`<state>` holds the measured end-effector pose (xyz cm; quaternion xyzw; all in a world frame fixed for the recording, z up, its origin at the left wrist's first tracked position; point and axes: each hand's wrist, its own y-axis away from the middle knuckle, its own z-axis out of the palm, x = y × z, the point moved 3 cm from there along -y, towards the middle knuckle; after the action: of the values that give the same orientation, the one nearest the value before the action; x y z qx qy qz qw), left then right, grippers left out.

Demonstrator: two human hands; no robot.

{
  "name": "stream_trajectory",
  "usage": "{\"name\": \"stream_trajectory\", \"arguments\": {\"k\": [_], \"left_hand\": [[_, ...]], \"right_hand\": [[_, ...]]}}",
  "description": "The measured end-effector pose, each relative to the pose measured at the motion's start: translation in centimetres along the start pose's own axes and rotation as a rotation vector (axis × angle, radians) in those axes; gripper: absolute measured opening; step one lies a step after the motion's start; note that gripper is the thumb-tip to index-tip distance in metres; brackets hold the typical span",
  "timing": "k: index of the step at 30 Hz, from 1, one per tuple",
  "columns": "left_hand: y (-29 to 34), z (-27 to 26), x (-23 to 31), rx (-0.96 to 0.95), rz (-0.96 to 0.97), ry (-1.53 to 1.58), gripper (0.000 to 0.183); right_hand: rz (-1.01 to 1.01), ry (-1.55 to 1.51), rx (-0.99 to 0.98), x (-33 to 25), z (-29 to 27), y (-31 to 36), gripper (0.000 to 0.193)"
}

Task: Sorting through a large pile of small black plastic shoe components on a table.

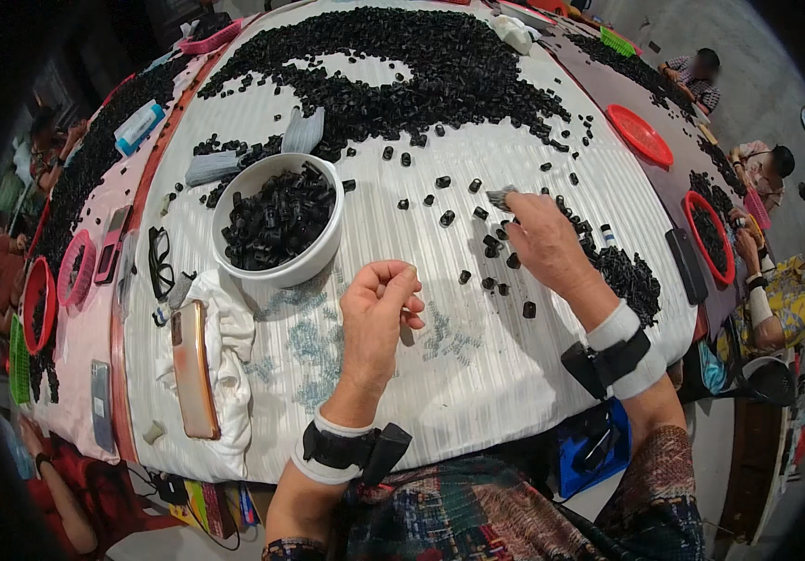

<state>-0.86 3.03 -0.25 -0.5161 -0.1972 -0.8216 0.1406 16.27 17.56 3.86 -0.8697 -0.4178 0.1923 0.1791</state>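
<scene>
My left hand [376,304] hovers over the white striped cloth, its thumb and forefinger pressed together. Whatever it may pinch is too small to make out. Farther right, my right hand [552,245] reaches over loose small black plastic parts [490,241], fingers bent. At its fingertips is a grey ribbed piece [500,198]; whether it is held or worn cannot be told. Small bluish, spring-like pieces [314,341] lie scattered around and left of my left hand. A white bowl [281,273] full of black parts stands behind and left of that hand.
A big heap of black parts [393,56] covers the table's far side; a smaller pile [629,280] lies right. Nearer left are a phone [195,374], white cloth [234,337] and glasses [160,264]. Red baskets [641,136] and people [772,304] are at neighbouring tables.
</scene>
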Motion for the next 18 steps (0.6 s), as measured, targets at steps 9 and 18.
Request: {"name": "stream_trajectory", "arguments": {"k": [9, 18], "left_hand": [[0.2, 0.5, -0.3, -0.141, -0.091, 0.009, 0.016], [0.1, 0.4, -0.4, -0.157, -0.097, 0.015, 0.017]], "right_hand": [[-0.051, 0.061, -0.114, -0.5, 4.2, -1.5, 0.014], [-0.121, 0.036, -0.088, -1.9, 3.5, -0.4, 0.029]]}}
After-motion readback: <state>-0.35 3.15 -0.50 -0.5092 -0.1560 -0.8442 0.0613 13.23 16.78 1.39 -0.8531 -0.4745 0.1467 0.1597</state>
